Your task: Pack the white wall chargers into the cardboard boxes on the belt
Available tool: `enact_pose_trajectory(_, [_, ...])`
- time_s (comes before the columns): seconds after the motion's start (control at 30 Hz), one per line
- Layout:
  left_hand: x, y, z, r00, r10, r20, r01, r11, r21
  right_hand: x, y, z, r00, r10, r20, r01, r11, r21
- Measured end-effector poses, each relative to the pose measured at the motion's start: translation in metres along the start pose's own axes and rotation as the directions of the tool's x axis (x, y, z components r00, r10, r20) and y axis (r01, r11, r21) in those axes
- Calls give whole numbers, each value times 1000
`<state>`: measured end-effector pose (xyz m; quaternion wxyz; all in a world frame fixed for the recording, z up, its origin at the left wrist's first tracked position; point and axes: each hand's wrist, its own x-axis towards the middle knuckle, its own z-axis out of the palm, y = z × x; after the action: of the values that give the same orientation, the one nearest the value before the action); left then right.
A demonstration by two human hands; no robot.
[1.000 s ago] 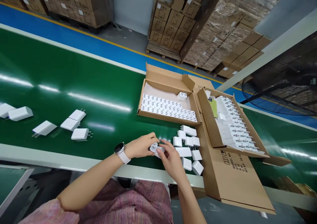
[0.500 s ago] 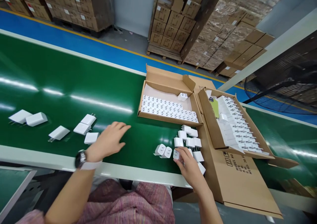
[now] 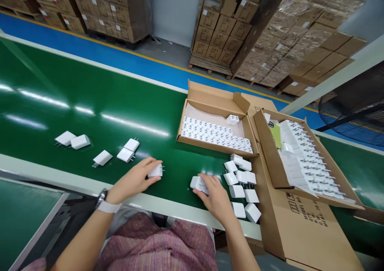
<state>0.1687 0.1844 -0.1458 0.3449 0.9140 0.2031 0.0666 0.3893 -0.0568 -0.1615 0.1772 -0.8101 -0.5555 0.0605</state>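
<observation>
Counter [image 3: 69, 83]: green top, pale front edge strip [image 3: 54, 172]. Left section: five loose white plug chargers [image 3: 102, 158], lying flat in small groups. Right section: cluster of about ten more chargers [image 3: 237, 191], set just beside an open cardboard box [image 3: 216, 145] packed with rows of chargers. Far right: flattened printed carton [image 3: 297, 223], overhanging the front edge, bearing a second open box [image 3: 270, 159].

Pink striped top [image 3: 156, 247], wristwatch [image 3: 102, 198]
The woven top runs pink and mauve; the watch has a dark round case on a white strap [image 3: 108, 208], above the bare left hand [image 3: 132, 179]; right hand [image 3: 214, 197] bare.
</observation>
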Motion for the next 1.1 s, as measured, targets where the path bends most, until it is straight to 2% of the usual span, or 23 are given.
enact_pose_trajectory(0.1, [7, 19, 19, 1000, 26, 16, -26, 1000, 15, 12, -25, 6, 995, -93, 36, 92, 996, 11])
enact_pose_trajectory(0.2, [12, 27, 23, 999, 34, 6, -34, 999, 18, 22, -41, 8, 992, -114, 62, 113, 993, 16])
enact_pose_trajectory(0.3, [13, 28, 21, 999, 41, -32, -45, 991, -123, 28, -46, 8, 991, -113, 66, 110, 993, 44])
enact_pose_trajectory(0.4, [9, 28, 27, 1000, 3, 13, 1, 955, -298, 31, -46, 10, 990, -123, 75, 120, 992, 39])
enact_pose_trajectory(0.5, [3, 26, 33, 997, 26, 75, -4, 960, -282, 32, -49, 15, 988, -117, 105, 123, 991, -56])
enact_pose_trajectory(0.53, [1, 24, 32, 998, 31, 49, -19, 973, -231, 32, -50, 17, 989, -99, 107, 110, 989, -99])
enact_pose_trajectory(0.6, [-2, 17, 26, 994, -17, -105, 10, 998, -64, 31, -52, 20, 994, -55, 90, 69, 983, -169])
enact_pose_trajectory(0.67, [-2, 6, 16, 943, -115, -311, 159, 980, 121, 31, -54, 21, 997, -27, 72, 41, 978, -206])
enact_pose_trajectory(0.73, [-1, -6, 7, 893, -187, -409, 298, 928, 225, 31, -56, 21, 998, -11, 67, 27, 971, -238])
enact_pose_trajectory(0.8, [1, -13, 4, 892, -224, -394, 336, 910, 243, 30, -57, 21, 998, 2, 68, 16, 963, -269])
enact_pose_trajectory(0.87, [2, -12, 6, 904, -241, -353, 313, 936, 162, 30, -59, 21, 998, 22, 55, -6, 963, -269])
enact_pose_trajectory(1.0, [4, 16, 26, 931, -269, -246, 226, 956, -189, 31, -63, 24, 999, 46, 0, -45, 981, -190])
enact_pose_trajectory(1.03, [5, 24, 32, 940, -264, -215, 213, 949, -232, 32, -63, 24, 999, 45, 0, -44, 982, -183])
enact_pose_trajectory(1.1, [6, 38, 41, 955, -241, -174, 205, 958, -202, 34, -63, 25, 999, 39, 20, -34, 979, -200])
